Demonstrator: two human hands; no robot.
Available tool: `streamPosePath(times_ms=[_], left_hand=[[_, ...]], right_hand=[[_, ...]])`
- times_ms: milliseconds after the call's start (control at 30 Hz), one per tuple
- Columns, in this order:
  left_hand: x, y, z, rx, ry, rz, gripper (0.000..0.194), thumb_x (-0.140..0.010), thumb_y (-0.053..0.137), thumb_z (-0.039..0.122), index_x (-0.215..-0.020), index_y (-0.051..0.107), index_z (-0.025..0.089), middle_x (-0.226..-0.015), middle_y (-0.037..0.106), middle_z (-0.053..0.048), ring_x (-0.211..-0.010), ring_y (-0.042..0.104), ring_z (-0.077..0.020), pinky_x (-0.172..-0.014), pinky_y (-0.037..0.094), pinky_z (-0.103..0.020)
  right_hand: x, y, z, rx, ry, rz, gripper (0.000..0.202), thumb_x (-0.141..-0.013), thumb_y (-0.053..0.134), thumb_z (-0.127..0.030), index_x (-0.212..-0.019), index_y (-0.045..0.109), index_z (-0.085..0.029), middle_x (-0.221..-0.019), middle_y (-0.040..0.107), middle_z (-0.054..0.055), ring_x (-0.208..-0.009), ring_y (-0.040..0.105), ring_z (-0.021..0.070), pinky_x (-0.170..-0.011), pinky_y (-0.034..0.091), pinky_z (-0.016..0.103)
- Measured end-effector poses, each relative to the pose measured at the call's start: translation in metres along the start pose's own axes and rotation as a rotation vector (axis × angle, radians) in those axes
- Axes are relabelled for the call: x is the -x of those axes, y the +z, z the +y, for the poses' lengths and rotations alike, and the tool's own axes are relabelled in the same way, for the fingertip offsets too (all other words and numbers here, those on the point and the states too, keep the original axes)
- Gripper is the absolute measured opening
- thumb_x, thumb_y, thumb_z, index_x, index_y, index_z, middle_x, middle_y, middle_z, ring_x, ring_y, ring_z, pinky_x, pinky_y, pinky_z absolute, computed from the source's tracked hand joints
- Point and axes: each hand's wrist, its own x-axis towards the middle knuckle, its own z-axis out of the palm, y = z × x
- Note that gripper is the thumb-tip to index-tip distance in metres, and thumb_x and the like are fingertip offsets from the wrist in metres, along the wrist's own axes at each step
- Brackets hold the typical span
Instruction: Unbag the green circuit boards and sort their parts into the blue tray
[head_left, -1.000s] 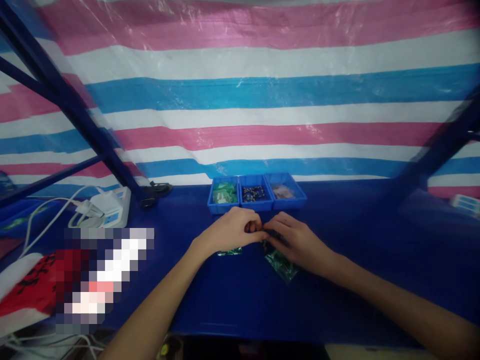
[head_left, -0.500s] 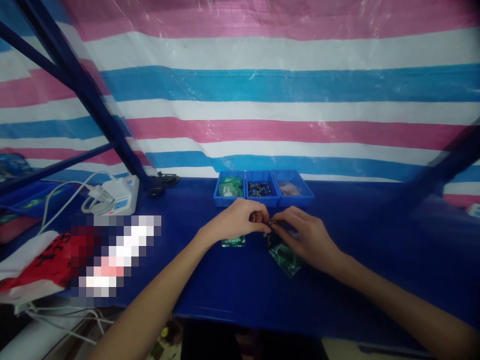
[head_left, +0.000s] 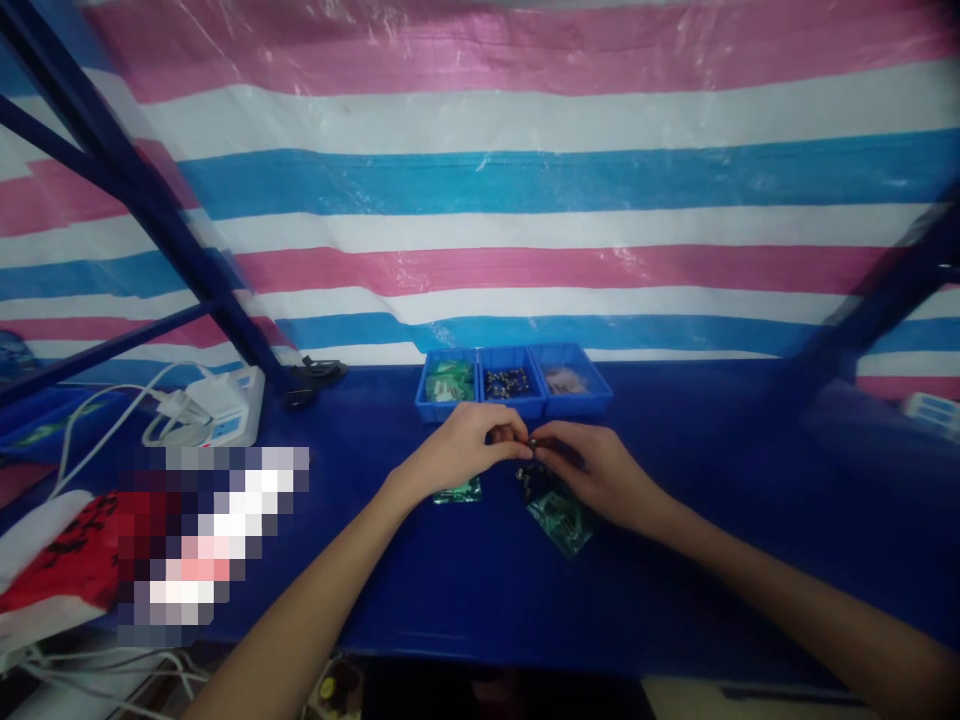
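My left hand (head_left: 480,440) is closed in a pinch, its thumb and fingertips meeting those of my right hand (head_left: 596,465). Between the two sets of fingertips is a small dark metallic part (head_left: 533,443), mostly covered by fingers; its kind is too small to make out. Just below lie several loose dark metallic pieces (head_left: 525,482) on the blue table. A shiny green packet (head_left: 561,524) lies beneath my right hand. Another green packet (head_left: 459,493) is partly hidden behind my left wrist.
Beyond my hands stand three joined blue bins: one with green packets (head_left: 450,383), one with small metallic parts (head_left: 508,382), one with pale pinkish pieces (head_left: 566,381). A white power strip (head_left: 241,400) with cables and a red-and-white bag (head_left: 56,555) are at left. Blue frame bars rise on both sides.
The view has shifted slightly, moving the bins and table a little left and down. Both hands keep their pinch close together; the loose pieces under the fingers show more clearly.
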Motion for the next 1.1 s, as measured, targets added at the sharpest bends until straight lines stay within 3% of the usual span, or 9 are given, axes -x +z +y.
streamPosePath(times_ms=[233,500,733,1100], left_hand=[[-0.0007,-0.0002,0.0044,0.022,0.0,0.025,0.012,-0.09,0.068,0.031,-0.095,0.068,0.02,-0.079,0.064,0.003,-0.071,0.06,-0.0104,-0.065,0.044,-0.024],[-0.0017,-0.003,0.0057,0.039,0.028,0.022,0.012,-0.082,0.076,0.019,-0.093,0.071,0.019,-0.081,0.063,0.002,-0.069,0.059,-0.0096,-0.066,0.046,-0.022],[-0.001,-0.0031,0.0079,0.053,0.021,0.036,0.01,-0.085,0.072,0.016,-0.094,0.071,0.019,-0.085,0.068,0.002,-0.073,0.063,-0.0096,-0.066,0.047,-0.021],[-0.0013,-0.003,0.01,0.098,0.012,0.013,0.019,-0.088,0.066,0.01,-0.101,0.074,0.02,-0.09,0.074,0.0,-0.08,0.069,-0.0126,-0.073,0.051,-0.024]], right_hand=[[0.0004,0.0041,0.0023,-0.016,-0.008,-0.059,0.017,-0.097,0.055,-0.024,-0.085,0.065,-0.019,-0.073,0.062,-0.002,-0.063,0.055,0.0118,-0.061,0.037,0.024],[0.0002,0.0047,0.0024,-0.056,-0.006,-0.044,0.014,-0.097,0.055,-0.021,-0.087,0.066,-0.018,-0.076,0.064,-0.002,-0.066,0.056,0.0112,-0.062,0.037,0.023],[0.001,0.0041,0.0023,-0.05,-0.004,-0.037,0.017,-0.098,0.054,-0.025,-0.088,0.066,-0.019,-0.076,0.064,-0.001,-0.066,0.058,0.0117,-0.062,0.038,0.023],[0.0023,0.0016,0.002,0.006,0.0,0.056,0.022,-0.097,0.057,-0.029,-0.079,0.066,-0.018,-0.07,0.065,-0.001,-0.062,0.058,0.0119,-0.06,0.037,0.024]])
